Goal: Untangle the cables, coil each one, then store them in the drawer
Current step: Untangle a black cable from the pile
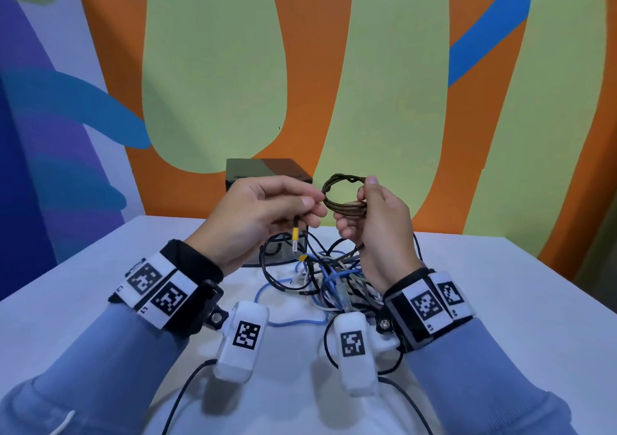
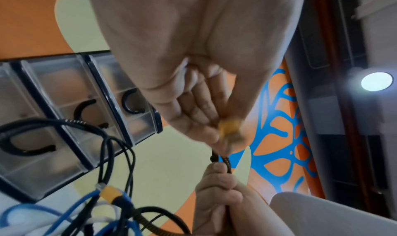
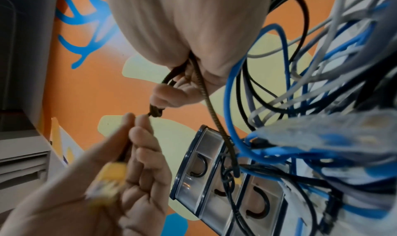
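**Braided cable held in coil above the tangle**

Both hands up over the table (image 1: 100,301), above the cable pile. R hand (image 1: 377,234) grips a small coil of braided brown/black cable (image 1: 344,197), a few loops, thumb on top, fingers curled under. L hand (image 1: 263,214) pinches the same cable close to its end, thumb and forefinger closed on it just left of the coil; yellow-booted plug (image 1: 295,234) w/ clear tip hangs down below the L fingers. One strand of the braided cable drops from under the R palm into the pile.

Pile (image 1: 330,277): blue, grey, black cables knotted together on the white tabletop, directly below the hands, w/ a second yellow-booted plug (image 1: 302,257) on top. Loose blue loop trails toward the person.

Drawer unit (image 1: 267,171): small dark box at the table's far edge, against the painted wall, behind the L hand. Wrist views show clear drawer fronts (image 2: 64,103) w/ black curved handles; appear closed. Some black cable runs across the drawer fronts (image 3: 229,176).
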The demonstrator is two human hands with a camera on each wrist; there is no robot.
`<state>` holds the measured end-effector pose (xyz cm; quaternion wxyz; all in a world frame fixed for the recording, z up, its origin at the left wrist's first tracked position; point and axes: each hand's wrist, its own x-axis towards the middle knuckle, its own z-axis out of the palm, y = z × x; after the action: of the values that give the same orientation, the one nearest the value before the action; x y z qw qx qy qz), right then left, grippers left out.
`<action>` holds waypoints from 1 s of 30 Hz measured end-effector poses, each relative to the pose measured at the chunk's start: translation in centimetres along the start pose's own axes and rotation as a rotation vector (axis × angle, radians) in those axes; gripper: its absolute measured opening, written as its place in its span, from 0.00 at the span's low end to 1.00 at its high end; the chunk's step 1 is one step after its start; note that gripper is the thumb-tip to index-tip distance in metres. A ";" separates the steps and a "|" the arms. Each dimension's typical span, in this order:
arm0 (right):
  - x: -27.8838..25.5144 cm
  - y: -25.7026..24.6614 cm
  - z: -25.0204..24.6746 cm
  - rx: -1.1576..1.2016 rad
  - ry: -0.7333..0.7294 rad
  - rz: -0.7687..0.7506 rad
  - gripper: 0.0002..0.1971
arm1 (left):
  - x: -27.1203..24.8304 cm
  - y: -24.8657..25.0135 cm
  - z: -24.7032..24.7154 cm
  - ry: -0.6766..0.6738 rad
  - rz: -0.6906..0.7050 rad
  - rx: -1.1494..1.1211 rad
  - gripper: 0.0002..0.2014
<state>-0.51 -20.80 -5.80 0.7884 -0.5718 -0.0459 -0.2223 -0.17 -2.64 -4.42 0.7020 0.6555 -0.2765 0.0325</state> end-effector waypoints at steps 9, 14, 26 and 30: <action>-0.9 -0.2 1.3 0.267 -0.223 0.004 0.16 | 0.8 -1.3 -0.9 0.315 0.248 0.536 0.04; -1.2 0.9 1.8 0.172 -0.302 -0.008 0.15 | 0.9 -1.3 -0.5 0.400 0.128 0.217 0.07; -1.2 1.6 1.6 -0.045 -0.232 0.027 0.17 | 0.8 -0.9 0.0 0.391 0.099 -0.006 0.14; -1.2 0.8 1.3 0.172 -0.309 0.157 0.12 | 0.9 -0.7 0.3 0.356 0.082 -0.159 0.15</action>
<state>-1.01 -19.07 -6.49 0.8328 -0.5315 -0.1405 -0.0648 0.83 -3.28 -4.69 0.7875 0.5701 -0.1761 0.1544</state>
